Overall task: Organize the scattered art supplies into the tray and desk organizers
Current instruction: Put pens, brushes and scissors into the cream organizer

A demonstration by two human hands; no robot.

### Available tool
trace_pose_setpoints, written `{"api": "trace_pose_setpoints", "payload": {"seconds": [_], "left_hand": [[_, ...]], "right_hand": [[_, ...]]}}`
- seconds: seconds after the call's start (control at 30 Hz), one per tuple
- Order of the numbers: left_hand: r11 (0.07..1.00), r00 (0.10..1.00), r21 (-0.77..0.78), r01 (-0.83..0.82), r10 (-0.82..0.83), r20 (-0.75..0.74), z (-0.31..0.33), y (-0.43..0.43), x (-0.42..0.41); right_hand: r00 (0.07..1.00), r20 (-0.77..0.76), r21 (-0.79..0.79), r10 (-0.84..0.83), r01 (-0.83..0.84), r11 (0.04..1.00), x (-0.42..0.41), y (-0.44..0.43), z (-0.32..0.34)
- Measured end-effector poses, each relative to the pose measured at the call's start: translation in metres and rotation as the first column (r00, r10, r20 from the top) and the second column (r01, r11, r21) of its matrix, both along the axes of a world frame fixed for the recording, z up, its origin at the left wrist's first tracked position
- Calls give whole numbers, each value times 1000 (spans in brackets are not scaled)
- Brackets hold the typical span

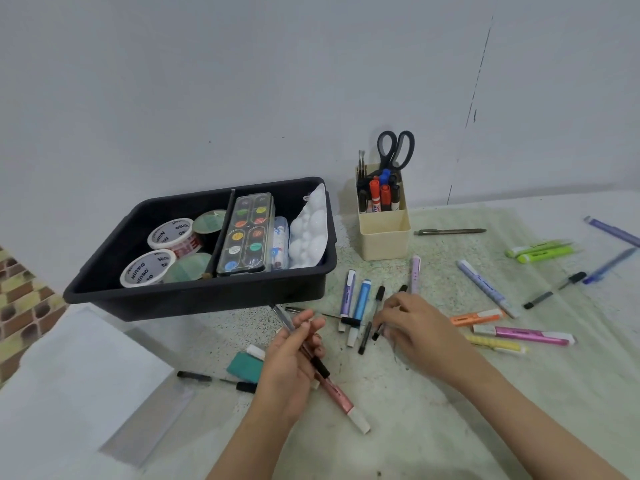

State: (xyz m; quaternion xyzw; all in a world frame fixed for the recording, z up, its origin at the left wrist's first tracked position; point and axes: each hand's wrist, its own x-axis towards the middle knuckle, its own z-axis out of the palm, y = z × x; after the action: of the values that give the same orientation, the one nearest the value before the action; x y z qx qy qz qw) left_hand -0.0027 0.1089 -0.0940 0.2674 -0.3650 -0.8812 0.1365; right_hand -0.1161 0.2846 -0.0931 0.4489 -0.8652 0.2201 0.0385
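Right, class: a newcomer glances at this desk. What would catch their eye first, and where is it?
The black tray at left, with the bright watercolour palette and tape rolls inside. Then the highlighters scattered on the table to the right, and black scissors standing in the cream organizer behind. In front, the left hand grips a bundle of pens; the right hand covers black pens.

table (450,427) | black tray (194,299) | beige organizer (384,240) | scattered pens (485,287) | green highlighters (538,252) | teal eraser (244,367)
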Motion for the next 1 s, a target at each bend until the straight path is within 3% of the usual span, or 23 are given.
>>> {"api": "trace_pose_setpoints", "payload": {"seconds": [0.1,0.2,0.3,0.4,0.47,0.53,0.63,0.7,0.77,0.87,0.93,1.0], "left_hand": [[999,1000,35,11,-10,-30,-2,-3,3],[996,995,-20,90,-91,-52,0,-2,6],[968,971,-111,224,-231,-58,4,0,9],[931,933,-97,353,-358,-34,9,2,11],[931,932,-53,361,-361,2,10,5,12],[951,951,-23,308,-307,30,8,6,14],[981,980,16,192,-192,46,3,1,18],[989,989,42,139,-141,46,1,-3,22],[993,994,54,103,-105,42,0,-7,24],[995,997,73,65,-67,34,-1,-9,23],[996,998,72,52,-55,42,-1,-7,20],[996,998,77,52,-55,41,0,-4,18]], "right_hand": [[1000,-6,-241,3,-5,970,10,-4,12],[1000,0,-474,-20,18,880,22,-17,28],[974,227,-615,16,131,778,31,-34,44],[883,470,-492,-2,264,830,28,-52,44],[872,486,-412,-57,286,865,25,-56,36],[915,374,-299,-150,272,915,21,-54,25],[969,45,-12,-243,244,970,17,-46,5],[971,-19,42,-237,238,970,18,-43,-4],[971,-7,1,-241,241,971,21,-41,-5],[945,166,-184,-283,311,932,26,-38,-2],[922,301,-346,-242,342,874,38,-36,2],[916,364,-401,-170,318,859,53,-35,4]]}}
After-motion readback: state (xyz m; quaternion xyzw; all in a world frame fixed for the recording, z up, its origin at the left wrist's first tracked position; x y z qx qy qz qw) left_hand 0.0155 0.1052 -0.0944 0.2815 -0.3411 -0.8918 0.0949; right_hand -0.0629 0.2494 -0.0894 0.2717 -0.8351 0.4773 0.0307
